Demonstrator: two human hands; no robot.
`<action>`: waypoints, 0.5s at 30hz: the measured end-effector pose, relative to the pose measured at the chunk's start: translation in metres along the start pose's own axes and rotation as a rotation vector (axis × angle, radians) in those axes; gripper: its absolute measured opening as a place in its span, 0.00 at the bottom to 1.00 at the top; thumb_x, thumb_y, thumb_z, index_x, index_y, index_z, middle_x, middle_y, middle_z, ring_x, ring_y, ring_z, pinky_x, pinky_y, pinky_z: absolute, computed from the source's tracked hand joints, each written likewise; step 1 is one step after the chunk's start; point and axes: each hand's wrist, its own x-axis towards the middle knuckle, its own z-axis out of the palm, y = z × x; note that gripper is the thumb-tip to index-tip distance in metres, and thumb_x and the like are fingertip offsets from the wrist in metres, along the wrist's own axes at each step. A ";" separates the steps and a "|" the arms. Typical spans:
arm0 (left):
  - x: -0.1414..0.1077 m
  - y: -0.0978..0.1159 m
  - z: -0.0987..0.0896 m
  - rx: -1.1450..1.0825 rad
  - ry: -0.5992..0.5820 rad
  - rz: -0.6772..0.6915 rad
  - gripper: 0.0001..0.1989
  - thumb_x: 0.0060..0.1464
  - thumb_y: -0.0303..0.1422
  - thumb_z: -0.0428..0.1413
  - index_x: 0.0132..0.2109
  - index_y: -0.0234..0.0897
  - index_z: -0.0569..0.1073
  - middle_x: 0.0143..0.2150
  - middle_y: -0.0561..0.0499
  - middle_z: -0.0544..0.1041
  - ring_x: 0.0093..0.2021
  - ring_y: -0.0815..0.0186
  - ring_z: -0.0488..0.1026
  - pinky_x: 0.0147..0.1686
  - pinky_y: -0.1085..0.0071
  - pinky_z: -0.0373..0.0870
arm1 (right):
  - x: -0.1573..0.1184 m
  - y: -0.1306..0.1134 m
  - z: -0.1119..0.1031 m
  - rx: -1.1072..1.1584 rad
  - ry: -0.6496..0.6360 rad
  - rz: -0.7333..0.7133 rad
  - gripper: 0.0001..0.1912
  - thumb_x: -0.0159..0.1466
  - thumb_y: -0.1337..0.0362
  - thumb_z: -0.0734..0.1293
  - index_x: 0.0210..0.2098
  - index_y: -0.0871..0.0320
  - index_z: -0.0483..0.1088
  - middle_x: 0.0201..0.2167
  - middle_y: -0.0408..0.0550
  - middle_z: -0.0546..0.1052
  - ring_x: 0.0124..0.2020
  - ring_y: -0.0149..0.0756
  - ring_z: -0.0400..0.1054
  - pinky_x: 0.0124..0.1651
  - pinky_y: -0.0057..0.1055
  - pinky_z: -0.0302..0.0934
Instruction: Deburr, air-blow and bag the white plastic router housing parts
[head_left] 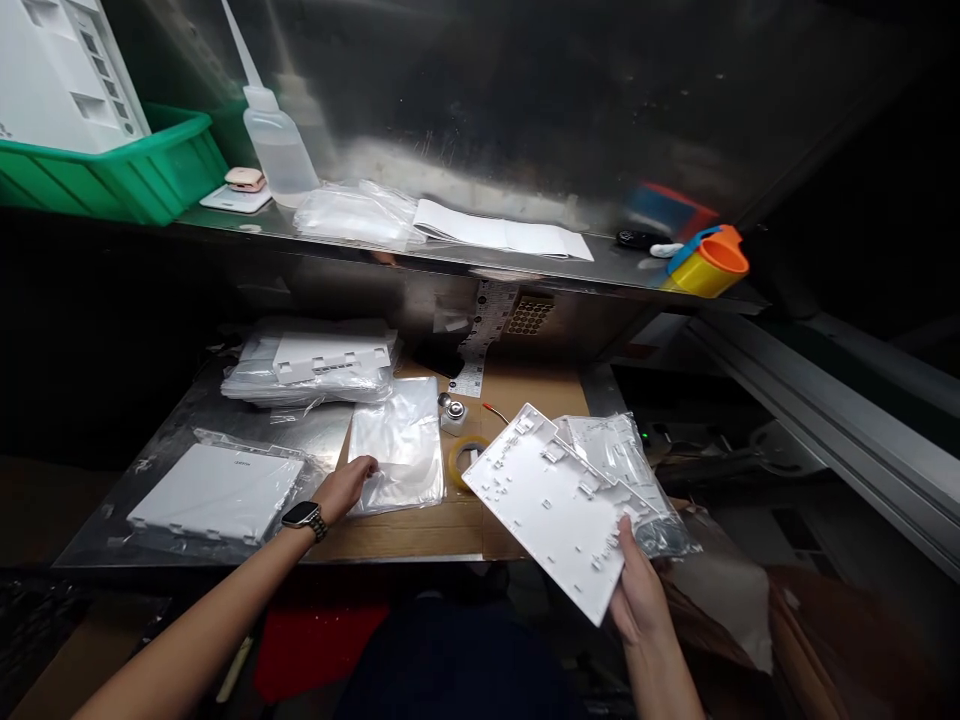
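Observation:
My right hand (639, 590) grips the lower right corner of a white plastic panel (540, 510), thumb on its face, with clips and ribs showing on the side towards me. The panel hangs tilted above the front edge of the bench. My left hand (346, 487), with a watch on its wrist, has its fingers closed at the left edge of a clear plastic bag (397, 445) lying on cardboard; whether they pinch the film is too small to tell. To the left lies a bagged white panel (217, 490). Behind the held panel is another bagged white part (615, 450).
A stack of bagged parts (315, 360) sits at the back left. Near the middle are a tape roll (459, 465) and a small bottle (454, 412). The shelf above holds a green bin (150, 175), a squeeze bottle (277, 150) and a yellow-orange tape dispenser (709, 265).

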 end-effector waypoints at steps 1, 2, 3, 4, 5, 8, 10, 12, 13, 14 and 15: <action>0.002 0.003 -0.004 0.007 -0.008 0.033 0.12 0.69 0.34 0.47 0.43 0.36 0.74 0.45 0.48 0.76 0.40 0.64 0.75 0.42 0.62 0.73 | -0.001 0.000 0.000 -0.007 -0.003 -0.001 0.36 0.65 0.47 0.70 0.68 0.53 0.62 0.64 0.51 0.73 0.66 0.48 0.64 0.66 0.48 0.64; 0.003 0.007 -0.007 0.016 -0.015 0.060 0.13 0.69 0.33 0.45 0.41 0.38 0.74 0.47 0.47 0.76 0.42 0.63 0.75 0.44 0.62 0.72 | -0.002 0.000 0.000 -0.015 -0.004 -0.001 0.36 0.65 0.47 0.70 0.68 0.53 0.62 0.63 0.52 0.73 0.66 0.48 0.65 0.66 0.48 0.64; 0.003 0.011 -0.010 0.026 -0.017 0.080 0.14 0.69 0.32 0.45 0.41 0.39 0.74 0.48 0.47 0.75 0.44 0.62 0.74 0.45 0.62 0.71 | -0.003 0.000 0.001 -0.023 -0.003 0.001 0.36 0.65 0.46 0.70 0.68 0.53 0.62 0.63 0.52 0.73 0.66 0.48 0.65 0.66 0.47 0.64; 0.003 0.015 -0.012 0.038 -0.014 0.090 0.13 0.68 0.32 0.46 0.43 0.40 0.75 0.50 0.46 0.75 0.47 0.61 0.74 0.47 0.62 0.71 | -0.003 0.000 0.002 -0.032 0.000 0.003 0.36 0.65 0.46 0.70 0.68 0.53 0.62 0.63 0.52 0.73 0.66 0.48 0.65 0.66 0.47 0.64; 0.002 0.018 -0.013 0.050 -0.008 0.091 0.11 0.67 0.33 0.48 0.45 0.40 0.75 0.51 0.45 0.74 0.50 0.59 0.73 0.48 0.61 0.70 | -0.004 0.000 0.003 -0.039 0.005 0.003 0.36 0.65 0.46 0.70 0.68 0.53 0.62 0.63 0.52 0.73 0.66 0.48 0.65 0.66 0.47 0.64; 0.000 0.024 -0.013 0.079 0.006 0.056 0.10 0.65 0.35 0.53 0.50 0.37 0.73 0.52 0.44 0.74 0.53 0.56 0.71 0.49 0.58 0.71 | -0.003 0.001 0.006 -0.050 0.019 0.004 0.36 0.65 0.47 0.70 0.68 0.53 0.62 0.63 0.52 0.74 0.66 0.48 0.66 0.66 0.47 0.64; -0.002 0.024 -0.012 0.082 -0.003 0.010 0.11 0.66 0.37 0.53 0.51 0.36 0.73 0.50 0.45 0.75 0.48 0.58 0.73 0.46 0.57 0.73 | -0.002 0.003 0.006 -0.057 0.023 0.013 0.37 0.65 0.47 0.70 0.68 0.54 0.62 0.62 0.52 0.74 0.65 0.48 0.66 0.66 0.47 0.64; -0.004 0.021 -0.011 0.069 -0.027 -0.039 0.14 0.67 0.38 0.54 0.53 0.36 0.72 0.47 0.47 0.76 0.43 0.61 0.75 0.44 0.58 0.75 | 0.000 0.004 0.005 -0.070 0.021 0.022 0.37 0.65 0.46 0.70 0.68 0.55 0.62 0.61 0.53 0.75 0.65 0.49 0.66 0.66 0.47 0.64; -0.005 0.020 -0.010 0.057 -0.044 -0.060 0.15 0.66 0.39 0.54 0.54 0.35 0.72 0.46 0.47 0.77 0.41 0.62 0.76 0.43 0.58 0.76 | 0.001 0.005 0.005 -0.078 0.016 0.023 0.38 0.65 0.46 0.70 0.68 0.55 0.62 0.61 0.53 0.75 0.65 0.49 0.66 0.66 0.47 0.64; -0.006 0.019 -0.010 0.042 -0.062 -0.077 0.16 0.66 0.40 0.55 0.55 0.35 0.72 0.46 0.47 0.77 0.41 0.62 0.76 0.42 0.59 0.76 | 0.002 0.006 0.004 -0.086 0.010 0.022 0.38 0.64 0.46 0.71 0.68 0.55 0.62 0.60 0.53 0.76 0.65 0.49 0.67 0.66 0.47 0.64; -0.007 0.018 -0.010 0.023 -0.082 -0.091 0.16 0.66 0.40 0.56 0.55 0.35 0.72 0.47 0.47 0.77 0.41 0.62 0.76 0.43 0.59 0.76 | 0.003 0.007 0.003 -0.093 0.004 0.022 0.38 0.64 0.46 0.71 0.68 0.55 0.61 0.60 0.53 0.76 0.64 0.48 0.67 0.66 0.46 0.64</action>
